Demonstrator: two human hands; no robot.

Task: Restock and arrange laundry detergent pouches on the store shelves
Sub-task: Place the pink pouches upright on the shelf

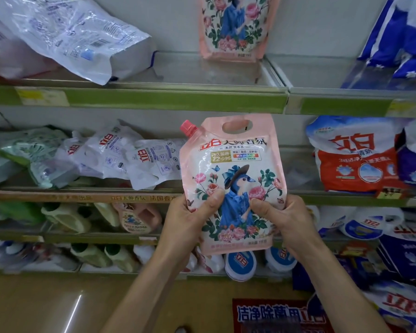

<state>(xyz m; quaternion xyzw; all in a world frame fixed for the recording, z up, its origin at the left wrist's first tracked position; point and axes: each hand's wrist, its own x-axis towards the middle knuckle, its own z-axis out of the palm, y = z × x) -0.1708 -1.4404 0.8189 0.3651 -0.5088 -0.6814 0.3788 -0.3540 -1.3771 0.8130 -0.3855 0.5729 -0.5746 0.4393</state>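
Observation:
A pink detergent pouch [231, 169] with a red spout cap, a cut-out handle and a bird-in-blue-dress print is upright in front of the middle shelf. My left hand [190, 219] grips its lower left edge, thumb across the front. My right hand [281, 219] grips the lower right edge the same way. A second pouch of the same kind [235, 27] stands upright at the back of the top shelf [178, 98]. White pouches [120, 155] lie toppled on the middle shelf to the left.
A clear-white pouch [77, 37] lies flat on the top shelf at left. Blue bags [404, 37] lean at top right. Red-and-white powder bags [356, 152] fill the middle shelf's right. Bottles [139, 217] and tubs [240, 263] crowd the lower shelves.

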